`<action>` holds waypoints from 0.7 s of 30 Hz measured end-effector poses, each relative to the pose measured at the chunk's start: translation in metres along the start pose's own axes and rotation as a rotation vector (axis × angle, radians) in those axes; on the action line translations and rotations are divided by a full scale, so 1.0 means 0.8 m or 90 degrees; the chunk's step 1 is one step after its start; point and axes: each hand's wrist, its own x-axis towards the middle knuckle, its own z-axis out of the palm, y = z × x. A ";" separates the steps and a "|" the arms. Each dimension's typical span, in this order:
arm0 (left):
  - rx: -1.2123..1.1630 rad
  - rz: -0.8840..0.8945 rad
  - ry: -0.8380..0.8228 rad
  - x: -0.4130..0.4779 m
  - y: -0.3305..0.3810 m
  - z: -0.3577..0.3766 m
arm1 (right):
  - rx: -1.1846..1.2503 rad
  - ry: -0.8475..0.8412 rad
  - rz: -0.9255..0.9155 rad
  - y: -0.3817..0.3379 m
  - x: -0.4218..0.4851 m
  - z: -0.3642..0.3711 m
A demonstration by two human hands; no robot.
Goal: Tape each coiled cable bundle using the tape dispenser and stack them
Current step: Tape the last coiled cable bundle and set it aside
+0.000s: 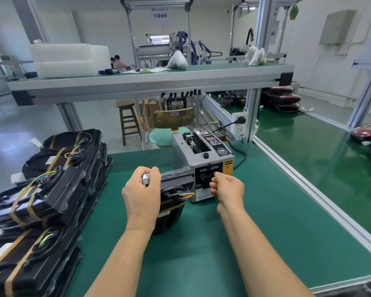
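Note:
My left hand (142, 192) grips the top end of a black cable bundle (173, 190) that stands on the green table, with coloured wires showing at its right side. A grey tape dispenser (202, 156) sits just right of the bundle. At the dispenser's front outlet slot my right hand (227, 186) has its fingertips pinched; the tape itself is too small to make out. Several taped bundles (45, 189), bound with tan tape strips, lie stacked on the left of the table.
The green table mat (234, 243) stretches right to an aluminium rail (313, 189). A raised shelf (150, 79) crosses above the dispenser. The dispenser's black power cord (240, 159) runs back to a socket. A stool and a chair stand behind the table.

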 end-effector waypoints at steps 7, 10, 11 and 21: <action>0.006 0.000 -0.009 -0.001 0.002 0.001 | -0.029 0.008 0.033 -0.010 0.005 0.007; 0.003 -0.002 -0.012 -0.001 0.001 0.000 | -0.045 0.018 0.047 -0.011 0.006 0.009; 0.001 -0.003 -0.015 -0.001 0.000 0.000 | -0.048 0.021 0.050 -0.012 0.007 0.009; 0.009 0.026 -0.042 0.001 0.004 -0.003 | -0.094 0.061 0.047 -0.010 0.005 0.020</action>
